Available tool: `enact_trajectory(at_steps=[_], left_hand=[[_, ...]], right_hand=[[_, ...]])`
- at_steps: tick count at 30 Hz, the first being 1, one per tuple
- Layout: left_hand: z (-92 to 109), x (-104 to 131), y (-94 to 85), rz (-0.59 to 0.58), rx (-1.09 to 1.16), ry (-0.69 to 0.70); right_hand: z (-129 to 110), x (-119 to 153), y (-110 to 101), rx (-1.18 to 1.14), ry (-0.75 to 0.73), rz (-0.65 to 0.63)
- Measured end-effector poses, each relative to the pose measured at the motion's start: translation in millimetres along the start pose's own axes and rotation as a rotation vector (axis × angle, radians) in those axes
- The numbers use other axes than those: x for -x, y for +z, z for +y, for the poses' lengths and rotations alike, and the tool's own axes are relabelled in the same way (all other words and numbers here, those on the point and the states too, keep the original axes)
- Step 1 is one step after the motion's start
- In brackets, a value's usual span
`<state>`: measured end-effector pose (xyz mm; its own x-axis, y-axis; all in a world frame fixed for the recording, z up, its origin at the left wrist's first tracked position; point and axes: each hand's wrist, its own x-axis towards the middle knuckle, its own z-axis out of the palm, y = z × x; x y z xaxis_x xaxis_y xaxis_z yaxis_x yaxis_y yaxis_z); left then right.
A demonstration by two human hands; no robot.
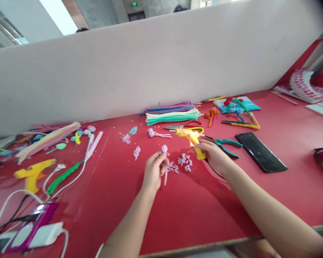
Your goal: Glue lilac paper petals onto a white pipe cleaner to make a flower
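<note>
My left hand [153,171] pinches the stem of a pale lilac pipe-cleaner flower [164,148], whose small fluffy head points up and whose stem hangs below my fingers. To its right, my right hand [212,153] is closed on the handle of a yellow glue gun [187,134]. The gun's nozzle points left, a little above and to the right of the flower head, and does not touch it. Small lilac cut pieces [185,159] lie in loose groups on the table between my hands. Just beyond, a few lilac stems with fluffy heads [151,133] rest together.
Pliers [228,142], scissors [184,125] and a black phone [261,151] lie on the red table [118,211]. Bundled pipe cleaners [173,117] sit by the white partition [140,71]. Leftward are another yellow glue gun [33,173], cables and a purple power strip [33,229].
</note>
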<state>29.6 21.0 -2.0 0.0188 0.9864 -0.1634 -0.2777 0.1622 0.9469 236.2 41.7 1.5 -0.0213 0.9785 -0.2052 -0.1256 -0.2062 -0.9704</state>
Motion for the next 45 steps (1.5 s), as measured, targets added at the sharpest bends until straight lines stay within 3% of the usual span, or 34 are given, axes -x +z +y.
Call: enact_trajectory(at_steps=[4, 13, 18, 32, 45], left_hand=[[-3.2, -2.8, -2.0, 0.027, 0.027, 0.002], [-3.3, -5.6, -3.3, 0.049, 0.04, 0.008], [-3.1, -5.1, -3.2, 0.052, 0.023, 0.012], [-2.8, -4.2, -2.4, 0.062, 0.019, 0.01], [-0.8, -2.9, -1.2, 0.072, 0.013, -0.013]], right_hand=[[0.1, 8.4, 12.0, -0.123, 0.014, -0.122], [-3.2, 17.1, 17.7, -0.164, 0.104, -0.196], [-3.3, 21.6, 23.3, 0.018, 0.021, -0.251], [8.0, 24.1, 25.4, 0.368, -0.326, -0.248], [7.6, 26.1, 28.0, 0.395, -0.288, -0.245]])
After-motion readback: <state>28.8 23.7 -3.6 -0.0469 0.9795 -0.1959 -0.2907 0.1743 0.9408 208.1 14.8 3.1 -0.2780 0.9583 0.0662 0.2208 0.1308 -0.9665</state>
